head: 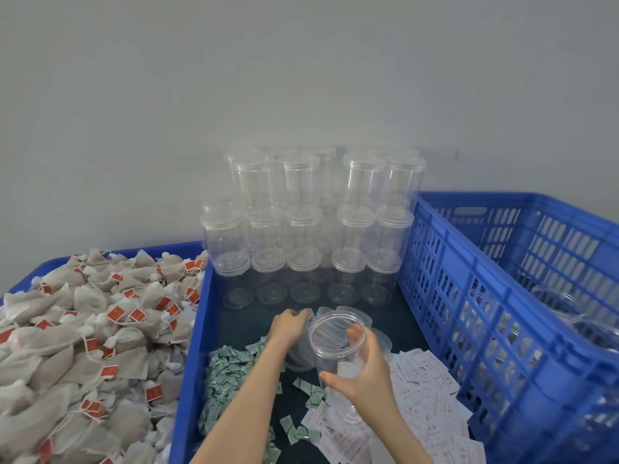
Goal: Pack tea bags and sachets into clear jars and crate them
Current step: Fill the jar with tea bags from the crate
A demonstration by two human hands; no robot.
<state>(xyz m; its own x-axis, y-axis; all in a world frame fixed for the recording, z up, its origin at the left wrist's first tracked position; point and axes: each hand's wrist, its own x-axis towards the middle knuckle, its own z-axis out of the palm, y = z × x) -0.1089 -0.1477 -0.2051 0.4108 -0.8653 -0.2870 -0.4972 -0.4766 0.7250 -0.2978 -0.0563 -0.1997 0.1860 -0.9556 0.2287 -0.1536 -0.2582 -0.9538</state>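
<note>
Sachet print [425,390] too small to read; crate [502,296] cut off right

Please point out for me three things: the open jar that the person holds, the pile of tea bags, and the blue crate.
open jar [336,333], head view, on its near wall under the rim.
pile of tea bags [80,333], head view, on a bag mid-pile.
blue crate [469,296], head view, on its slotted left wall.

A plain pale grey wall [301,68] is filling the whole upper half of the view. Soft, even light is falling across it, casting no sharp shadows.
</note>
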